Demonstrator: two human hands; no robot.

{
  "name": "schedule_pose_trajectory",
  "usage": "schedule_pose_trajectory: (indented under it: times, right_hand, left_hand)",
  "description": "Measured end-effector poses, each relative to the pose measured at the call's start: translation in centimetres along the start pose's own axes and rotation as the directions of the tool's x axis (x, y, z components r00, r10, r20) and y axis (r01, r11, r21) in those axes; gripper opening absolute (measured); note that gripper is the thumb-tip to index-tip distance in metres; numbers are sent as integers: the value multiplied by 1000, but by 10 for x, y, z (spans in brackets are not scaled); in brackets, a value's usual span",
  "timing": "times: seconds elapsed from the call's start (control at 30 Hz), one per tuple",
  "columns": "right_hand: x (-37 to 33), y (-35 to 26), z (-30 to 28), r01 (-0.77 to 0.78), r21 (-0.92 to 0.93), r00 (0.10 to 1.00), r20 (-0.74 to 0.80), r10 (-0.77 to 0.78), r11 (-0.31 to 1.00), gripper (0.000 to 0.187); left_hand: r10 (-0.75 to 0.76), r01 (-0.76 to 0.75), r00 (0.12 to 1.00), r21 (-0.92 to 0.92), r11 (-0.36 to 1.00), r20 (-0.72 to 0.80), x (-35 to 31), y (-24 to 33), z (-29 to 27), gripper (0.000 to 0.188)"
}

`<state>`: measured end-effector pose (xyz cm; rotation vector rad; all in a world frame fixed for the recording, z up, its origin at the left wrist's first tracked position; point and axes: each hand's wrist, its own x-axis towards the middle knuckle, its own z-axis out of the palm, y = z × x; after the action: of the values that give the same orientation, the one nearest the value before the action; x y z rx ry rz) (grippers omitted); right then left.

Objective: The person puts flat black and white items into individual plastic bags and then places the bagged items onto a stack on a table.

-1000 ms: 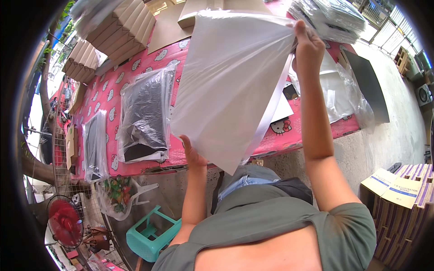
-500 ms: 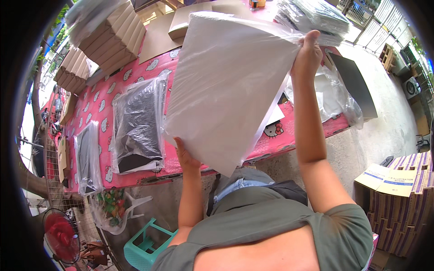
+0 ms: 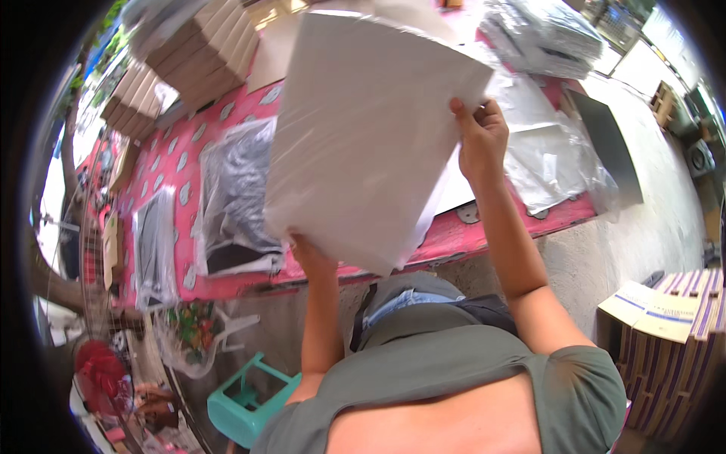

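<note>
A large white board [image 3: 363,136] in clear plastic is held tilted in front of me, over the front of a table with a pink patterned cover [image 3: 446,238]. My left hand [image 3: 314,257] grips its lower left edge, thumb on the front face and the other fingers hidden behind. At the upper right edge, my right hand [image 3: 482,144] pinches the board, thumb in front and fingers curled at the back. Left of the board lie black sheets in clear plastic [image 3: 238,197], with a narrower wrapped pack [image 3: 155,246] beyond them. Clear plastic with white sheets [image 3: 548,159] lies right of my right hand.
Brown cartons [image 3: 204,53] are stacked at the back left, and wrapped packs [image 3: 537,38] at the back right. A dark board [image 3: 605,144] rests at the table's right end. Below stand a green stool [image 3: 246,401], a red fan [image 3: 102,378] and stacked boxes [image 3: 665,371].
My right hand has moved down and left along the board's edge. Loose plastic it held at the upper corner now lies behind the board, whose corner shows plainly. The left hand keeps its hold.
</note>
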<state>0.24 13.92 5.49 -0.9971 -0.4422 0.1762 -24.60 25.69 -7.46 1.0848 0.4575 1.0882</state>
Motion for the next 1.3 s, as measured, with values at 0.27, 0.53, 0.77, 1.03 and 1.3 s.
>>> schedule_pose_trajectory:
  times: [0.27, 0.53, 0.77, 1.03, 1.3]
  right_hand:
    - [-36, 33, 11, -65, 10, 995, 80, 64, 998, 49]
    - [-111, 91, 16, -570, -119, 759, 303, 577, 813, 41]
    - [-117, 98, 9, -323, -297, 761, 483, 433, 899, 42]
    - [-113, 95, 66, -514, -57, 774, 399, 492, 856, 45]
    - [-20, 151, 168, -407, -19, 894, 200, 402, 913, 45]
  left_hand:
    - [-14, -43, 904, -123, 991, -428, 10, 0, -17, 45]
    - [-94, -111, 831, -331, 937, -548, 13, 21, -33, 49]
    - [-190, 227, 751, -23, 974, -633, 25, 15, -51, 61]
    - [127, -164, 883, -44, 985, -452, 51, 53, -32, 37]
    - [188, -66, 978, 989, -129, 89, 75, 88, -181, 93]
